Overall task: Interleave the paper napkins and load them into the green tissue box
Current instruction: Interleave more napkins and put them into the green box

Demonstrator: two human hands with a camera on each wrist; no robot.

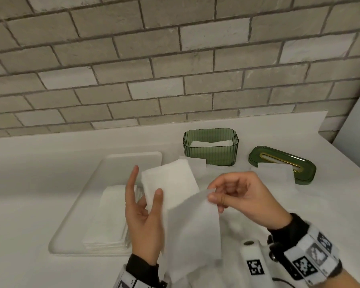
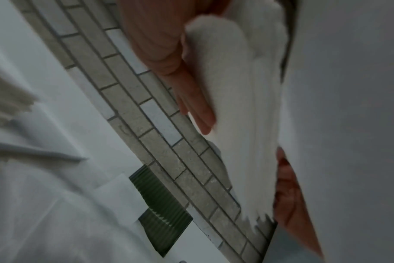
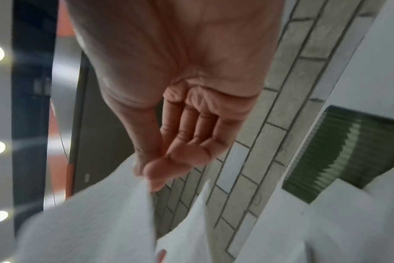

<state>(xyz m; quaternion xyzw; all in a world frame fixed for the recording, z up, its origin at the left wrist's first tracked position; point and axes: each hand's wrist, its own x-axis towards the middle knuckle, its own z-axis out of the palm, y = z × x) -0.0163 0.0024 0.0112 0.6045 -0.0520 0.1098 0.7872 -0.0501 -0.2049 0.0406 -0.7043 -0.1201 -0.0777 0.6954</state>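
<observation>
My left hand (image 1: 147,181) holds a folded white napkin (image 1: 170,183) upright above the counter, thumb on its front and fingers behind it. My right hand (image 1: 212,191) pinches the top corner of a second, thinner napkin sheet (image 1: 193,229), which hangs down in front of the folded one. In the right wrist view the fingertips (image 3: 155,170) pinch that sheet (image 3: 101,213). The ribbed green tissue box (image 1: 210,146) stands open at the back with white napkins lying inside. Its green lid (image 1: 283,165) with a gold slot lies to the right.
A stack of napkins (image 1: 110,217) sits on a white tray (image 1: 75,204) at the left. Loose napkins lie in front of the box (image 1: 193,165) and partly over the lid (image 1: 274,173). A brick wall runs behind the white counter.
</observation>
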